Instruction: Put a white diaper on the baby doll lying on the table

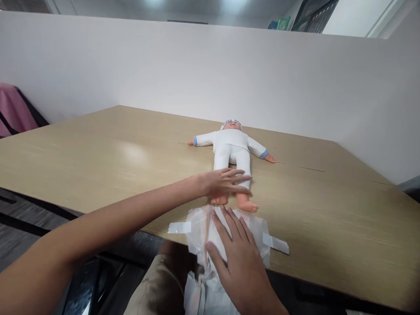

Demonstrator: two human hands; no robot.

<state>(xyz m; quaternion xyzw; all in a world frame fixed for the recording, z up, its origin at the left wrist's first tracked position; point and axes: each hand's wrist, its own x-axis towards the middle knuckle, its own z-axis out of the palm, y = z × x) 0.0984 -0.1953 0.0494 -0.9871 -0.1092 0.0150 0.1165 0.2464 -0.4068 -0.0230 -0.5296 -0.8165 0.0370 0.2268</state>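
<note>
One doll (pixel 232 146) in a white suit is lying on its back just right of the frame's centre, arms spread, feet pointing toward the lower edge. The left hand (pixel 220 183) is lying across its shins with the fingers stretched out flat rather than curled round, hiding the lower legs. Only two bare feet are showing below it, one half covered.

One white diaper (pixel 197 227) is lying spread just below the feet, at the table's near edge. Its lower part is hanging off the table and is cut off by the bottom of the frame. The right hand (pixel 241 258) is pressing on it palm down, fingers open and slightly fanned, covering its middle. Two tape tabs are sticking out, one on the left (pixel 179 227) and one on the right (pixel 275 243).

One wooden table (pixel 98 153) is filling the middle band, with a white partition (pixel 164 65) behind it. A pink shape (pixel 13 109) at the left edge is cut off and hard to make out.
</note>
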